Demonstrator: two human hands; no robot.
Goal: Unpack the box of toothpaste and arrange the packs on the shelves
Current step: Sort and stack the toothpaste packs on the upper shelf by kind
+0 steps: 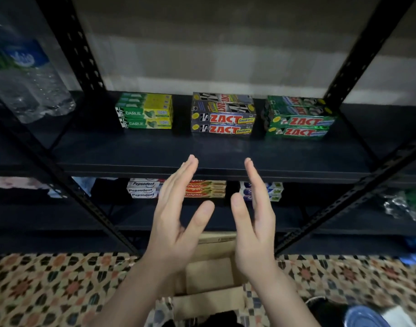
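My left hand (176, 215) and my right hand (254, 218) are raised side by side before the black shelf (155, 159), palms facing each other, fingers straight, holding nothing. On that shelf stand three stacks of toothpaste packs: green Darlie packs (145, 112), black Zact packs (223, 114) and green Zact packs (299, 119). The shelf below holds Pepsodent packs (143, 188), Colgate packs (207, 188) and blue-white packs (273, 191), partly hidden by my hands. An open cardboard box (209, 274) sits on the floor under my wrists; I see no packs in its visible part.
A plastic water bottle (25, 74) stands at the upper left. Black perforated uprights (77, 43) frame the shelf bay. Crumpled plastic (405, 204) lies at the right of the lower shelf. A patterned floor (60, 286) spreads below, and a blue object (365, 317) sits at the bottom right.
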